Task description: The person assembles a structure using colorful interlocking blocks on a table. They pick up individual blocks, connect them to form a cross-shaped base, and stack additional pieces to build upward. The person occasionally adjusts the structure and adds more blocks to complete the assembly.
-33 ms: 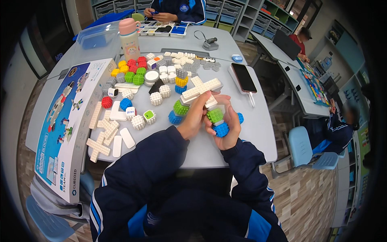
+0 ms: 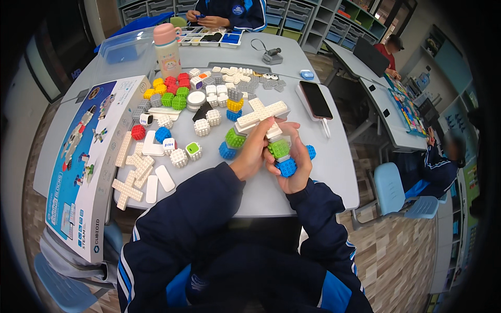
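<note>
A block model stands near the table's front edge, topped by a white studded cross-shaped plate (image 2: 263, 113). My left hand (image 2: 251, 155) pinches the near arm of that plate, thumb on top. Curled around the near leg from the right is my right hand (image 2: 298, 166). That leg is a green cube block (image 2: 279, 149) above a blue cube block (image 2: 286, 167), both showing between my hands. Left of my left hand, another leg pairs a green cube (image 2: 235, 138) with a blue cube (image 2: 227, 151). A further blue cube (image 2: 311, 152) peeks out beyond my right hand.
Loose cubes, white plates (image 2: 128, 191) and grey connectors (image 2: 261, 81) lie to the left and behind. A large box (image 2: 94, 161) leans at the left edge. A pink-lidded bottle (image 2: 168, 52) stands behind; a phone (image 2: 315, 100) lies right. Another person's hands (image 2: 211, 21) work across the table.
</note>
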A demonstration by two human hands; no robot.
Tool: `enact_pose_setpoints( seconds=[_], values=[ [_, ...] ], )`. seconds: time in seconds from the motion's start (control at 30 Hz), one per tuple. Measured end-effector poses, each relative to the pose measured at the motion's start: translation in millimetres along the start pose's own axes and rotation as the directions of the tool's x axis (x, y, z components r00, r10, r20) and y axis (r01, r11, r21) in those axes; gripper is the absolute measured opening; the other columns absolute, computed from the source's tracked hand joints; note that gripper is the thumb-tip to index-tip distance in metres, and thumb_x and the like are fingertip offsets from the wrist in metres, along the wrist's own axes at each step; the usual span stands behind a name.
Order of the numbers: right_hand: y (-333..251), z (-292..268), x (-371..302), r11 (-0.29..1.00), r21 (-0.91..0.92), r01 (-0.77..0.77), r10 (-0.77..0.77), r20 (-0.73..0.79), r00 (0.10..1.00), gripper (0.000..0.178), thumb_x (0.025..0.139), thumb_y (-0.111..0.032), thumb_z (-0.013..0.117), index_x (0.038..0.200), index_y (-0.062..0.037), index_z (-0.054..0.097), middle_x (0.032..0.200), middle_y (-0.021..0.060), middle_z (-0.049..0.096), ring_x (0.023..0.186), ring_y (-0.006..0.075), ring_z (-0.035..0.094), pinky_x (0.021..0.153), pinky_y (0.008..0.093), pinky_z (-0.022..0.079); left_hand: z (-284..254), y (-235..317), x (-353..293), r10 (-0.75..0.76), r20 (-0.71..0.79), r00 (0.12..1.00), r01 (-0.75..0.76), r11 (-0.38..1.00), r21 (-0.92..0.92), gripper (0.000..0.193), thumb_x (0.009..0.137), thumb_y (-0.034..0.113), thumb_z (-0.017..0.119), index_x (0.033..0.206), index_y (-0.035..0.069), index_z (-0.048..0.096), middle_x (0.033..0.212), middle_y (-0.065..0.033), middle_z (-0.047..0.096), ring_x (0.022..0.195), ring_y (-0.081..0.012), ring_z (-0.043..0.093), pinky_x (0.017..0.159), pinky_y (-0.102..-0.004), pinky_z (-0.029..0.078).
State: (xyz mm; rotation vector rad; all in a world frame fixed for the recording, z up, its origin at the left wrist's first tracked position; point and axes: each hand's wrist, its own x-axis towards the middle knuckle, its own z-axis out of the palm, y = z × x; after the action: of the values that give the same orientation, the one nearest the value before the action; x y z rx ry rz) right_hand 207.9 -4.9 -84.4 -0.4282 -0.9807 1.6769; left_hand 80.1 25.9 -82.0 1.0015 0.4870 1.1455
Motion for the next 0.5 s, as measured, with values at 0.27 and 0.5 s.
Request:
enact_pose_setpoints(
  seconds=[0.27,0.5],
  values=[
    [-0.7,-10.6,1.4,0.994,0.088,-0.068,0.066,0.019,0.998,0.047,0.100,-0.040,0.046,0.138,-0.0113,0.045,0.106,0.0145,0.057,0.067,0.0172,0.051,0.043,0.0220,0.037,7.0,1.1,-2.4,0.036,0.042,0.998,-0.034,0.998,-0.049,0.059,0.105,0.046,0.030,0.138,-0.002,0.038,0.135,-0.0212,0.058,0.116,-0.0261,0.062,0.095,-0.0339,0.055],
    [2.9,-15.8,-0.1,0.990,0.139,-0.029,0.037,-0.057,0.998,0.021,0.098,-0.020,0.056,0.118,-0.0133,0.056,0.098,0.0172,0.061,0.063,0.0201,0.054,0.042,0.0247,0.039,9.9,-2.7,-1.3,0.026,0.028,0.999,-0.024,0.998,-0.056,0.059,0.106,0.045,0.026,0.138,-0.003,0.037,0.128,-0.0217,0.062,0.113,-0.0271,0.064,0.086,-0.0307,0.059]
  ],
)
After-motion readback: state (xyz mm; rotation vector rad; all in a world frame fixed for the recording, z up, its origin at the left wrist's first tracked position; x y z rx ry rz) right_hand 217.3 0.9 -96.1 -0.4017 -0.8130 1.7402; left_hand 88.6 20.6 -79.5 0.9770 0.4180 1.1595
